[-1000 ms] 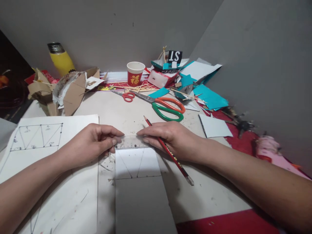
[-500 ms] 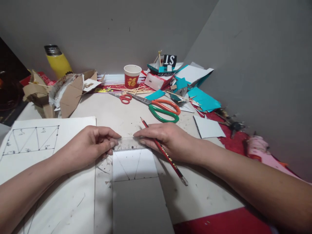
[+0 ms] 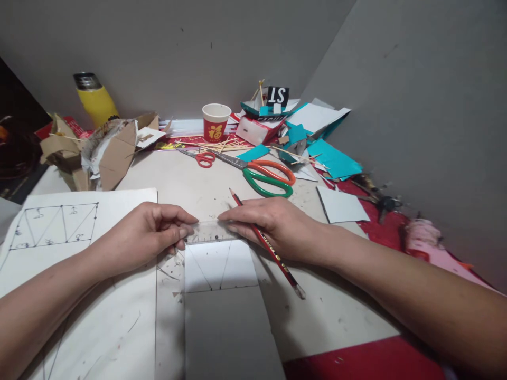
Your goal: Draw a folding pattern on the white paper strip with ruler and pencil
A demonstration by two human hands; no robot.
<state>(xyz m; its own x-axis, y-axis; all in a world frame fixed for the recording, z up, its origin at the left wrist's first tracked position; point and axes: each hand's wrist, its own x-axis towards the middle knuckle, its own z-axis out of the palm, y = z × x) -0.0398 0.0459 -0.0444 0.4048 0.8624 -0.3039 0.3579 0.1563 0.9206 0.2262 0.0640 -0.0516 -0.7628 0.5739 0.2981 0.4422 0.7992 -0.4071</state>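
A clear ruler lies across the top of a white card strip marked with pencil lines. My left hand pinches the ruler's left end between thumb and fingers. At its right end, my right hand grips the ruler with thumb and forefinger. A red and black pencil is tucked in the same hand, its tip pointing up and away, its eraser end toward me. Left of the strip, a large white sheet bears a drawn rectangle with triangles, partly under my left forearm.
Behind my hands lie large scissors with orange and green handles, small red scissors, thin sticks and a red paper cup. A yellow bottle and cardboard pieces stand back left; blue card scraps lie right.
The view has shifted very slightly. Both hands, the ruler and the pencil hold nearly the same positions.
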